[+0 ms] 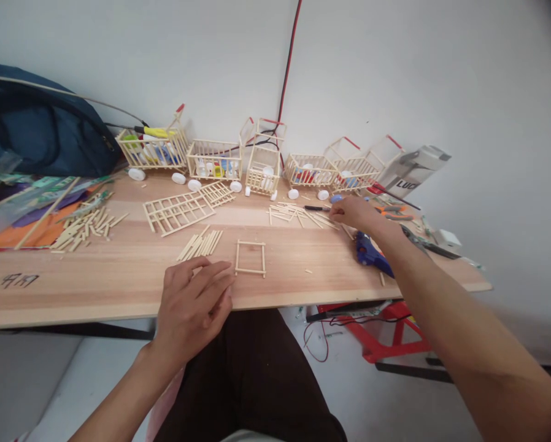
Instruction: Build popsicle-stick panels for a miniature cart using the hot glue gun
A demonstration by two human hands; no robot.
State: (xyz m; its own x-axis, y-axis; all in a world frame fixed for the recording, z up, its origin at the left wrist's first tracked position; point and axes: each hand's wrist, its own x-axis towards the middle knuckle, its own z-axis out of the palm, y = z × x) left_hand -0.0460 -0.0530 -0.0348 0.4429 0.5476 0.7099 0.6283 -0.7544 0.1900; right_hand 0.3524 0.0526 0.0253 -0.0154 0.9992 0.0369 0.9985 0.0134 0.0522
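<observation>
The square stick frame (250, 271) lies near the front edge of the table (294, 285), just right of the left hand (197, 298), its fingers extended, slightly apart. The right hand (354, 213) reaches loose sticks (300, 219) nearer the rear edge; its grip cannot be determined.

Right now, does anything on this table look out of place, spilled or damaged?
Nothing looks clearly damaged. Two small oddities: the sticks beyond the frame lie crisscrossed, unlike the neater bundle by the left hand, and one stub lies alone to the frame's right, apart from any pile.
</observation>
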